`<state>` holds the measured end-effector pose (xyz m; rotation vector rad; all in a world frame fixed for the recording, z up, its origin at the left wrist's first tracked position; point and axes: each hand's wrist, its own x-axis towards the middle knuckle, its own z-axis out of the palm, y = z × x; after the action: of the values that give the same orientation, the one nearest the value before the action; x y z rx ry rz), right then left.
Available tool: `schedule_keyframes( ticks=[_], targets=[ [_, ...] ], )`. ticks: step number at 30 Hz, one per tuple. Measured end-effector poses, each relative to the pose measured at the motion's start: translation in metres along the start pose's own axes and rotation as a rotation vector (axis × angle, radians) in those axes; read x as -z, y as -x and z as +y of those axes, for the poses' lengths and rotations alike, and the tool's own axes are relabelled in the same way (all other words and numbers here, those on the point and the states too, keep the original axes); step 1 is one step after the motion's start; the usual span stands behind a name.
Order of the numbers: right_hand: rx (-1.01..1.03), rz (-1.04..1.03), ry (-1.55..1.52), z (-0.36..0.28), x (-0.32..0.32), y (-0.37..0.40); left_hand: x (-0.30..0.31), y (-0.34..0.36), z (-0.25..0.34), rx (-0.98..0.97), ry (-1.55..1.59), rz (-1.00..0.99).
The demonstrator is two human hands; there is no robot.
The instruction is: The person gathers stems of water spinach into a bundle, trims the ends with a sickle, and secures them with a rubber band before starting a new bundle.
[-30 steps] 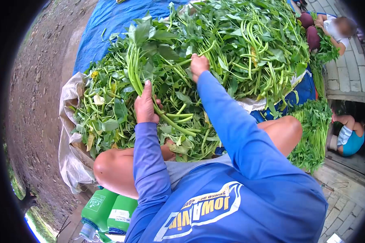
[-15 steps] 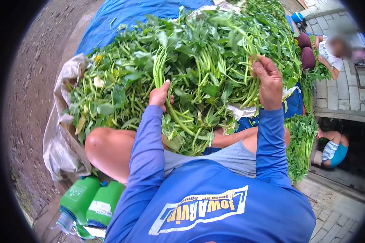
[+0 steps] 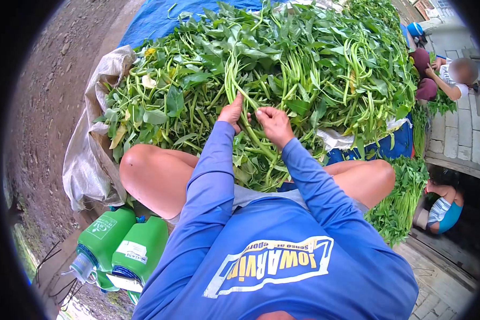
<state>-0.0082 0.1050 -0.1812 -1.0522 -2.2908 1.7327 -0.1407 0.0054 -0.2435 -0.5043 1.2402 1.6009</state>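
My left hand [image 3: 232, 113] is closed around a bunch of water spinach stems [image 3: 231, 80], whose leafy tops lean over the heap and whose thick lower ends point down toward my lap. Just to its right, my right hand [image 3: 276, 126] is pinched at a water spinach stem [image 3: 249, 100] that slants up into the same bunch. Both hands are above the near side of a big heap of leafy water spinach [image 3: 325, 69], between my bent knees. The fingertips of my left hand are partly hidden behind the stems.
A blue tarp [image 3: 160, 22] and a pale sack [image 3: 90, 133] edge the heap. Two green jugs [image 3: 140, 248] stand at lower left. More bundled greens [image 3: 397, 200] lie at right. One person [image 3: 453, 77] handles greens at upper right; another person [image 3: 447, 208] crouches below.
My right hand has moved left from the heap's right side to beside my left hand, bringing a stem to the bunch. My left hand still grips its stems. The view has shifted slightly.
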Motion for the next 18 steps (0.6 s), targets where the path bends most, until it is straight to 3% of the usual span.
schedule_keyframes(
  ticks=[1,8,9,12,16,17,18],
  targets=[
    [-0.08,0.032,-0.047,0.008,-0.006,0.006,0.001,0.003,-0.001,0.028,0.037,-0.019],
    [-0.133,0.094,0.084,0.008,0.001,0.017,-0.002,0.008,-0.012,0.08,0.132,-0.084],
    [-0.022,0.049,-0.049,0.019,-0.004,0.015,0.001,0.001,-0.019,0.05,0.132,-0.158],
    [0.108,0.052,0.297,0.027,-0.02,0.014,-0.016,0.01,-0.02,-0.061,0.058,-0.007],
    [-0.082,-0.075,0.039,0.026,-0.011,0.034,-0.006,0.004,-0.019,-0.143,0.076,0.077],
    [-0.128,-0.082,0.131,0.025,0.002,0.044,-0.005,0.002,-0.016,-0.163,0.046,0.092],
    [-0.412,-0.258,-0.053,0.001,0.02,0.056,-0.007,0.007,-0.008,-0.151,0.053,0.116]
  ],
)
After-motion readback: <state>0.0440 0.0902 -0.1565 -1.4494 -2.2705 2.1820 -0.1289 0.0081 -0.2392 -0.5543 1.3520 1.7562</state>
